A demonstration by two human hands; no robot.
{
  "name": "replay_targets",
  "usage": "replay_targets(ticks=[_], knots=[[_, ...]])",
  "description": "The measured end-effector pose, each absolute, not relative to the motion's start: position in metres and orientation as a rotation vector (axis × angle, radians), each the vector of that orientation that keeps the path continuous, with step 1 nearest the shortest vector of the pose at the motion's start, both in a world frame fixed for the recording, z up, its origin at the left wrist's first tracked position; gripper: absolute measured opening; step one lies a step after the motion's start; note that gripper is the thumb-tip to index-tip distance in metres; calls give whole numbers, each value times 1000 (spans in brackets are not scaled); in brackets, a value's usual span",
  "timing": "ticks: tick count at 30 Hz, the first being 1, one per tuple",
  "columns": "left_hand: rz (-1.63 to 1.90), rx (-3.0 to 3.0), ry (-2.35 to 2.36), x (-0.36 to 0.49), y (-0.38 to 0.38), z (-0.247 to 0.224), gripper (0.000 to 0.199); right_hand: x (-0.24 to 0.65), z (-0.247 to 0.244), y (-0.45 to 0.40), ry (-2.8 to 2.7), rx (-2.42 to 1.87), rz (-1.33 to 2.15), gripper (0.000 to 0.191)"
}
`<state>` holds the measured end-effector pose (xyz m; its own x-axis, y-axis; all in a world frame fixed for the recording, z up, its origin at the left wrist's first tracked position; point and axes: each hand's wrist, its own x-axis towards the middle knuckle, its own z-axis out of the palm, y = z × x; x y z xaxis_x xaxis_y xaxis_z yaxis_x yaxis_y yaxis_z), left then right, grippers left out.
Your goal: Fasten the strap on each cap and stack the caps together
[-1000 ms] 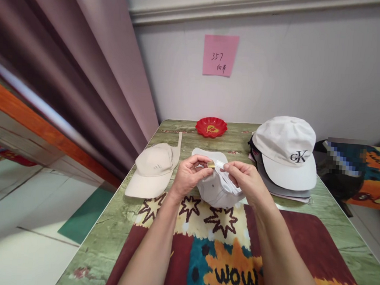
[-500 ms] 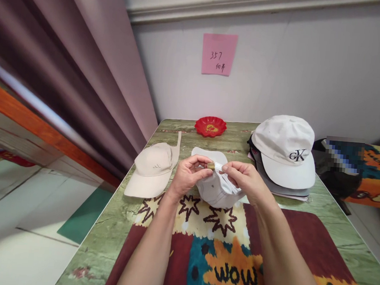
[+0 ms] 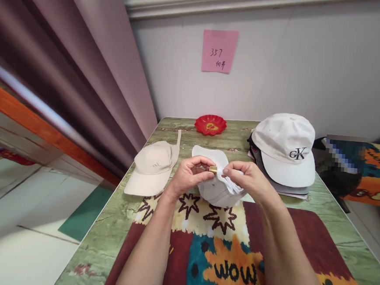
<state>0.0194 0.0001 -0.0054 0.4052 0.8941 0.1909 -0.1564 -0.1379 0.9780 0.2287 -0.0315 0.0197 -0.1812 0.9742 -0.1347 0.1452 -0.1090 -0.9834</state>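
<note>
A white baseball cap lies on the table, its back strap raised between my hands and its brim pointing away. My left hand pinches the gold-coloured metal buckle between thumb and fingers. With thumb and fingertips, my right hand grips the white strap just right of the buckle. Part of the cap's crown is hidden behind my hands. To the left lies a beige cap with its strap hanging loose and sticking up at the back.
Several stacked caps stand at the right, a white cap with black letters on top. A red scalloped dish sits at the back. A patterned mat covers the front of the table. A pink note hangs on the wall.
The strap has shifted slightly in my fingers, and more of the gold buckle now shows. Both hands stay in nearly the same place; the other caps have not moved.
</note>
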Motion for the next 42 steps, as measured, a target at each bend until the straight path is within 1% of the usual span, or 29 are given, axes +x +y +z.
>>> replay_targets(ticks=[5, 13, 21, 35, 42], knots=[[1053, 1424, 722, 19, -1, -4, 32, 226, 22, -33, -1386, -1330, 1347, 32], [1035, 1418, 728, 22, -4, -2, 30, 222, 19, -31, -1376, -1367, 1282, 28], [1018, 1430, 747, 25, -4, -4, 31, 219, 19, -32, -1474, -1371, 1229, 34], [1005, 1558, 766, 23, -3, -5, 30, 227, 20, -30, -1475, -1284, 1247, 29], [982, 1541, 758, 21, -3, -6, 31, 226, 16, -30, -1485, -1246, 1278, 31]])
